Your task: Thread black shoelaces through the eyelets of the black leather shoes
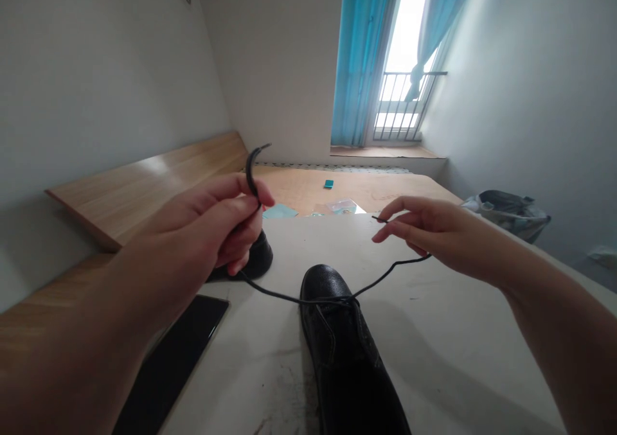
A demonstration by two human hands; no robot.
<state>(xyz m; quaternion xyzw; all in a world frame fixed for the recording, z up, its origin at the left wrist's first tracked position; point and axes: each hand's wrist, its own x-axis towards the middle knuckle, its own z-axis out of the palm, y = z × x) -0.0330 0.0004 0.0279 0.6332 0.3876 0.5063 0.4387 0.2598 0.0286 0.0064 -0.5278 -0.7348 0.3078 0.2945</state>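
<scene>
Item under inspection: 1 black shoe (347,364), resting on the white table (463,358), centred below the 2 hands. Its long axis runs away from the wearer, toe at the far end and leaning slightly to the left.

Principal relation: 1 dark shoelace (274,293) crosses the shoe just behind the toe cap, roughly at right angles to that axis. From the crossing, 1 length rises to the left hand (212,226) and 1 length rises to the right hand (429,226). Seen from the fingers of the left hand, the crossing lies lower and to the right; from those of the right hand, lower and to the left. Neither hand is clearly nearer to it. Both are raised and apart from the shoe.

Left fingers: pinching the shoelace between thumb and forefinger; its end stands up above them and bends to the right. Right fingers: closed lightly on the shoelace near its tip, which protrudes to the left; further along, the cord passes beneath the hand. How firm that hold is cannot be determined.

Adjacent items: 1 second black shoe (263,256), partly hidden behind the left hand, and 1 dark flat panel (178,358), partly hidden by the left forearm.
</scene>
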